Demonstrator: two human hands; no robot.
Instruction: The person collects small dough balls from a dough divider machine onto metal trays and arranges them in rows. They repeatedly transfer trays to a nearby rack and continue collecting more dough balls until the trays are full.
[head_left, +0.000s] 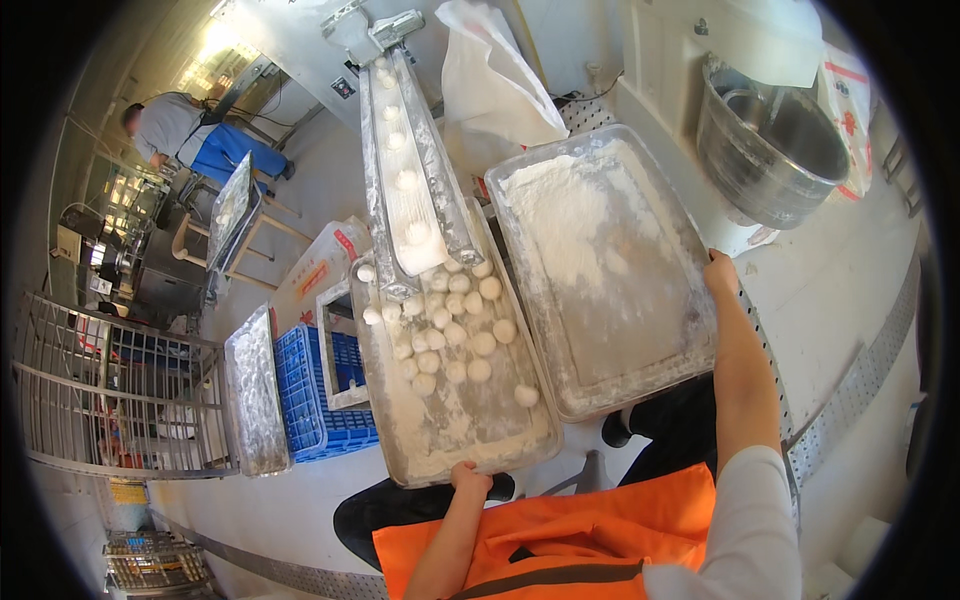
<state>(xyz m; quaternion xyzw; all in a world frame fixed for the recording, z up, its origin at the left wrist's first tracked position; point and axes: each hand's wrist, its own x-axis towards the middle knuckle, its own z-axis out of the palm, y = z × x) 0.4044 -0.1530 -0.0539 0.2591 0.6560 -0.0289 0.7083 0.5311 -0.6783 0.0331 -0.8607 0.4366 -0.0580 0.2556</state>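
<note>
My left hand (471, 477) grips the near rim of a floured tray (487, 442). Several round dough balls (455, 332) lie on that tray, mostly under the end of a conveyor. My right hand (721, 273) holds the right rim of a second tray (622, 300), which has loose white flour (551, 214) spread over its far part and no dough balls. The two trays sit side by side, their long edges nearly touching. More dough balls ride on the narrow conveyor belt (401, 154), spaced in a line above the first tray.
Left of the trays stand a blue plastic crate (304, 397) and a floured tray (257, 394). A steel mixing bowl (772, 150) stands at the far right, near a white sack (491, 79). A person (176, 131) bends over equipment at the far left, beside a wooden stool (255, 247).
</note>
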